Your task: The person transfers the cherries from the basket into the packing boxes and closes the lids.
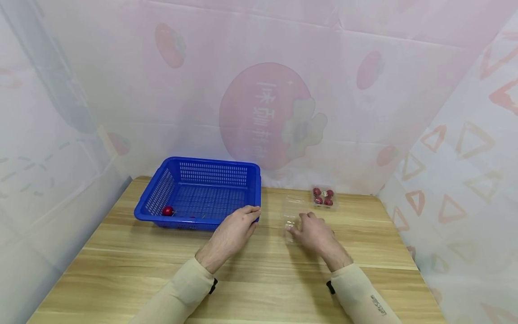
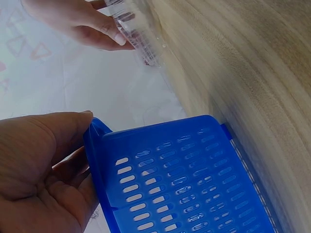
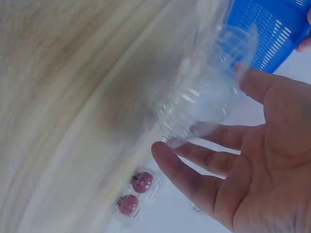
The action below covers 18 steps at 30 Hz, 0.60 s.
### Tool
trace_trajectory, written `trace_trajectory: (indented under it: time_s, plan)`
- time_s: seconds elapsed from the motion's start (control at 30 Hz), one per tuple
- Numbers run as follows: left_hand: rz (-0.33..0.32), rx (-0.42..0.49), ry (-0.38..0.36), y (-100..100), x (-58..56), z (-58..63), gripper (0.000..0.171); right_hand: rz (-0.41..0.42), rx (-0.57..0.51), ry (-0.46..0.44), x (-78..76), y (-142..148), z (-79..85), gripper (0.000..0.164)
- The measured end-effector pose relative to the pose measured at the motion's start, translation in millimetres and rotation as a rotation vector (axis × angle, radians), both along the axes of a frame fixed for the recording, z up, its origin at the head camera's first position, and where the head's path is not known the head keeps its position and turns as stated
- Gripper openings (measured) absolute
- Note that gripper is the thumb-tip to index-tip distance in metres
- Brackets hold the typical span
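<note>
My left hand (image 1: 236, 227) grips the near right corner of the blue plastic basket (image 1: 214, 161), thumb and fingers on either side of the rim (image 2: 99, 179). Inside that basket, at its near left corner, lies a red cherry-like fruit (image 1: 167, 210) with a stem; part of the floor behind the near wall is hidden. My right hand (image 1: 317, 231) holds a clear plastic box (image 3: 194, 107) on the table, the thumb at one side and the fingers at the other. The box's lid (image 1: 295, 201) stands open toward the back, and no fruit shows inside it.
A second clear box (image 1: 324, 196) with several red fruits sits at the back right of the wooden table (image 1: 259, 279). A printed cloth (image 1: 344, 135) hangs behind the table and along both sides.
</note>
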<state>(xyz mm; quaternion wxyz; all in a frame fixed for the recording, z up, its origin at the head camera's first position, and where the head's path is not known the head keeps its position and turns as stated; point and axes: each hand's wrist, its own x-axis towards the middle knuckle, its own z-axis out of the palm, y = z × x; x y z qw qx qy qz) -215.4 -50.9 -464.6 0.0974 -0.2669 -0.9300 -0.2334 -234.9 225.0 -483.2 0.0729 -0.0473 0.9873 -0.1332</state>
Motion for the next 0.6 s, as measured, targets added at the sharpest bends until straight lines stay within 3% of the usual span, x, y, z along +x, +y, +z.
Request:
trace_trajectory:
  time_s: [0.2, 0.33, 0.43, 0.6]
  plan:
    - [-0.001, -0.004, 0.004, 0, -0.2, -0.4, 0.036, 0.040, -0.088, -0.008, -4.3, 18, 6.6, 0.069]
    - [-0.001, -0.006, 0.004, 0, -0.2, -0.7, 0.036, 0.093, -0.329, -0.024, -10.0, 35, 2.5, 0.068]
    - [-0.001, -0.005, 0.004, 0, -0.2, -0.7, 0.036, 0.107, -0.510, -0.095, -9.0, 43, -1.1, 0.073]
    - [0.001, -0.002, 0.000, 0, -0.3, -0.7, 0.037, 0.093, -0.625, -0.188, -1.8, 48, -5.0, 0.087]
